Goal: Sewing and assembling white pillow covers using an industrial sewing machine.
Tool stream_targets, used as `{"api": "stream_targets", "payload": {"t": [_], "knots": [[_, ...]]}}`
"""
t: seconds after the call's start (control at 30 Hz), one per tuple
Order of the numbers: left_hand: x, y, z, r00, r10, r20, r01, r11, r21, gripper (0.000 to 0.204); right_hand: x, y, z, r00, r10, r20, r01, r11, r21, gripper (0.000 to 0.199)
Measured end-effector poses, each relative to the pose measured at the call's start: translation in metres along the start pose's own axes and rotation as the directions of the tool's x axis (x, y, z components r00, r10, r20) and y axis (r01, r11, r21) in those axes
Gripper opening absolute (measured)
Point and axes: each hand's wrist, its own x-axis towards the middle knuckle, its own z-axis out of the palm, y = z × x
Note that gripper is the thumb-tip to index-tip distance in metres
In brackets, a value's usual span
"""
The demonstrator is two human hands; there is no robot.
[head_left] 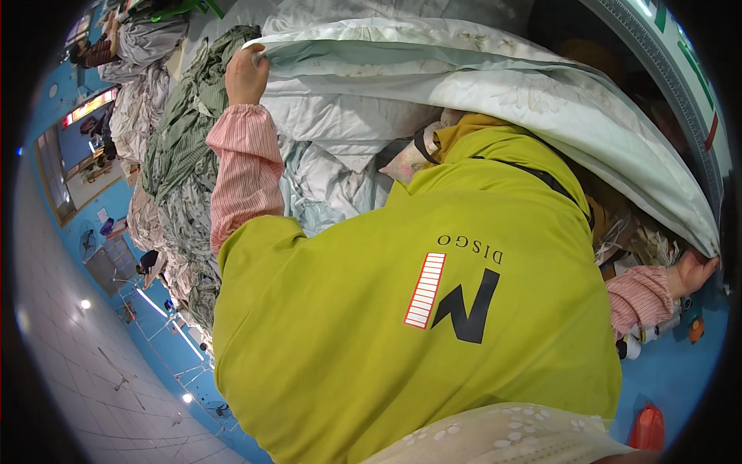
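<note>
A long pale cloth (525, 89) with faint floral print and a light green inner side stretches in an arc between my two hands. At the upper left, my left hand (247, 75) pinches one end of its edge. Far out on the right, my right hand (693, 273) has its fingers closed at the cloth's other end. Both arms wear pink striped sleeves. Between them, my yellow-green apron (355, 263) fills the middle and covers part of what lies below. White crumpled fabric (332, 166) lies beside my left forearm, under the stretched cloth.
A heap of grey-green fabric (185, 124) rises left of my left arm, with paler piles (143, 116) beyond. A table edge with ruler markings (680, 85) curves at the upper right. Below my right hand are small spools (632, 346) and a red bag (648, 427). Other people appear far left.
</note>
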Motion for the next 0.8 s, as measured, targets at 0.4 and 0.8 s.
{"api": "stream_targets", "payload": {"t": [0.4,0.8], "knots": [[0.014,0.015,-0.052,0.998,-0.042,0.050,0.046,0.996,-0.072,0.020,0.030,-0.004,-0.015,0.995,-0.020,0.101,0.020,1.000,-0.001,0.045],[-0.037,-0.117,0.086,0.768,-0.638,0.058,0.599,0.747,0.290,0.037,0.058,-0.041,-0.010,0.983,-0.178,0.033,0.181,0.960,-0.212,0.026]]}}
